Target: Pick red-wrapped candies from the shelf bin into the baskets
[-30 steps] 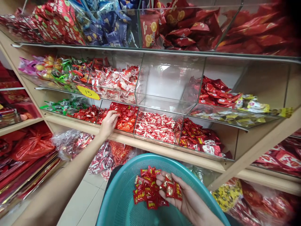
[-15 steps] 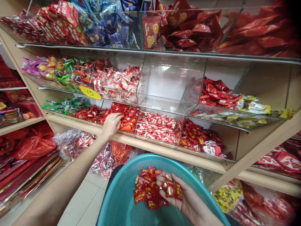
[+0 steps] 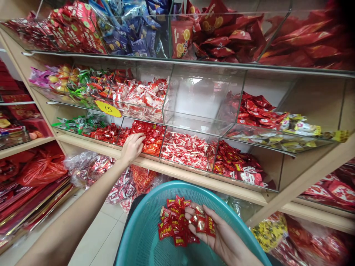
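Observation:
My left hand [image 3: 133, 148] reaches to the front of a low clear bin of red wrapped candies [image 3: 153, 137]. Its fingers are bent and pressed together among the candies; what they hold, if anything, is hidden. Palm up, my right hand [image 3: 222, 236] is curled around several red and gold wrapped candies [image 3: 203, 222] inside the teal plastic basket [image 3: 138, 229]. Beside those fingers, a pile of similar red candies with yellow lettering [image 3: 173, 221] lies on the basket's bottom.
Left of my reach is a bin of green wrapped sweets [image 3: 80, 122]; right of it, red-and-white candies [image 3: 185, 147]. A yellow price tag [image 3: 108, 108] hangs above. Full plastic bags [image 3: 83, 166] lie under the wooden ledge [image 3: 177, 170]. Floor tiles [image 3: 100, 229] show at the left.
The shelves have shifted slightly to the right in view. Both hands stay in almost the same place, and my right hand keeps its candies.

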